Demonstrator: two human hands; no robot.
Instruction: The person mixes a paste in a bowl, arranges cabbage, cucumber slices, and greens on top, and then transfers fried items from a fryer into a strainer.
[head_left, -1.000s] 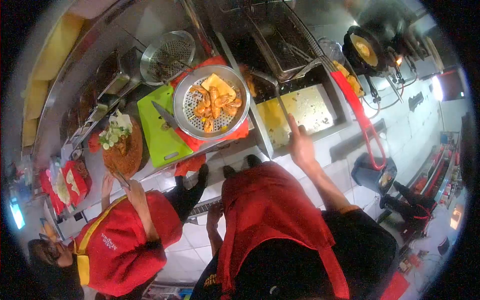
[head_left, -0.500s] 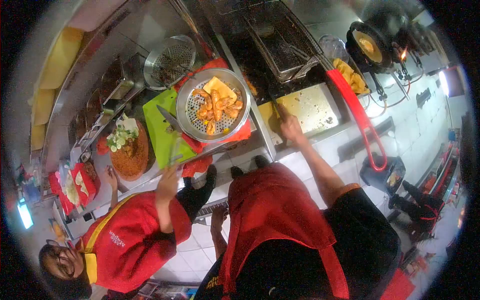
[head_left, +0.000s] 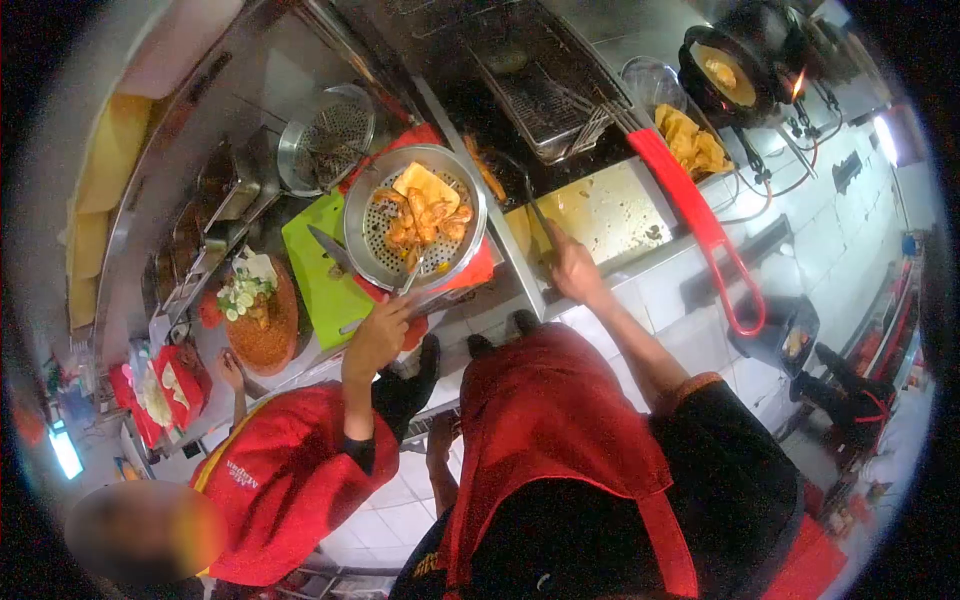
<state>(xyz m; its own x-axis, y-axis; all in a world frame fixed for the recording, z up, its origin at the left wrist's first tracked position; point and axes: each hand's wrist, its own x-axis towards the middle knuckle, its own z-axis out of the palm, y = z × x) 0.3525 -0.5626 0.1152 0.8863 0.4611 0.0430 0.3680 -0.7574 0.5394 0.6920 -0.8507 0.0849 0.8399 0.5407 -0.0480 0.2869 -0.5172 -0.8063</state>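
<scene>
My right hand (head_left: 575, 268) is closed around the handle of a long dark tool (head_left: 538, 212). The tool reaches over the dark fryer (head_left: 480, 110); its far end is hard to make out, though a thin curved rim shows there. Near it lies a long orange-brown fried piece (head_left: 486, 172). My left hand (head_left: 440, 437) hangs low beside my red apron (head_left: 565, 420), and its fingers are not clear. To the left, a perforated metal bowl (head_left: 362, 250) holds saucy prawn-like pieces (head_left: 425, 215) and a yellow slab (head_left: 428, 186).
A co-worker's hand (head_left: 375, 340) holds a utensil in the bowl. A knife (head_left: 328, 243) lies on the green board (head_left: 315, 290), beside a rice plate (head_left: 262, 340). A red-handled fry basket (head_left: 690, 200) juts over the counter edge. Right, a wok (head_left: 722, 80) stands near a flame (head_left: 798, 84).
The co-worker's hand has moved right and up, bringing a utensil into the bowl among the pieces. My right hand has shifted slightly left and down with the tool. The orange-brown fried piece shows more clearly.
</scene>
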